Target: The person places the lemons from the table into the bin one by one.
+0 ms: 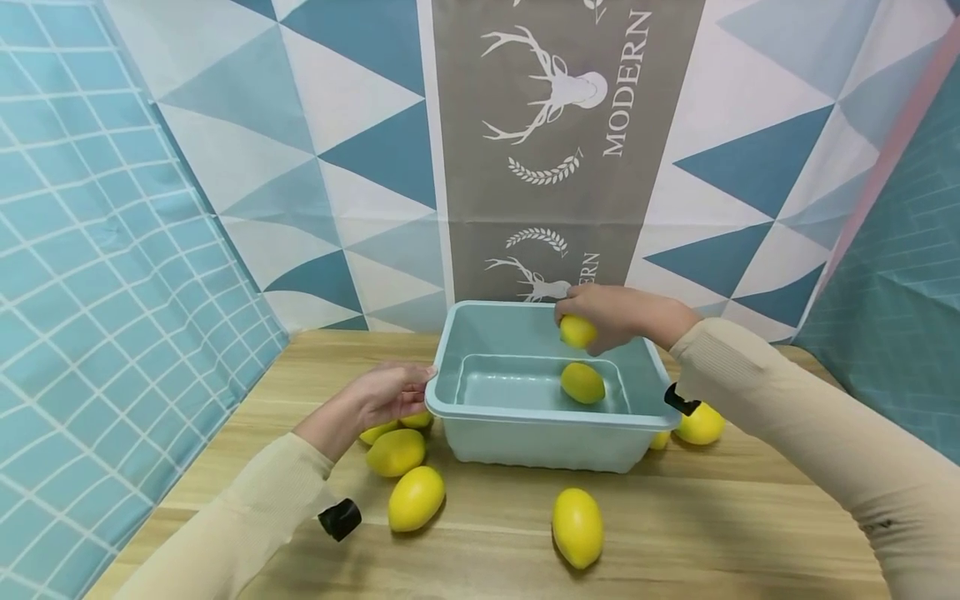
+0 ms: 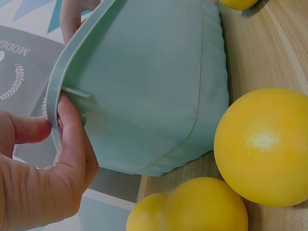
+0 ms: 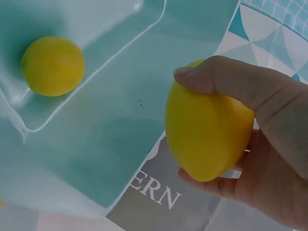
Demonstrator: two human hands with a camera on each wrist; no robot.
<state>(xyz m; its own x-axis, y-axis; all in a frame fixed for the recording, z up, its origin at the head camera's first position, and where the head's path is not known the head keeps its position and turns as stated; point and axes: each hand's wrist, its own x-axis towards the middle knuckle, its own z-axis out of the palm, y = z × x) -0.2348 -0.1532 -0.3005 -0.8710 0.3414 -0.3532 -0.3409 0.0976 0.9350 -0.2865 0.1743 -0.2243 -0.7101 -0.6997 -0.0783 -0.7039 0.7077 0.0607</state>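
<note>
Table [image 1: 495, 517]: wood grain
Back cloth [image 1: 517, 183]: triangles, deer heads, "MODERN"
Left cloth [image 1: 97, 233]: blue, white grid
Right cloth [image 1: 896, 283]: teal

Head view looks down on the bin [image 1: 547, 440] both close wrist views share, left from outside, right from above

Right hand [image 1: 611, 317]: free room to its left, within the basin [image 1: 555, 415]; one lemon [image 1: 582, 383] below; patterned backdrop [image 1: 705, 258] beyond. Left hand [image 1: 390, 393]: basin blocking its right; lemons [image 1: 396, 453] beneath and nearer; bare tabletop [image 1: 318, 379] to its left.
</note>
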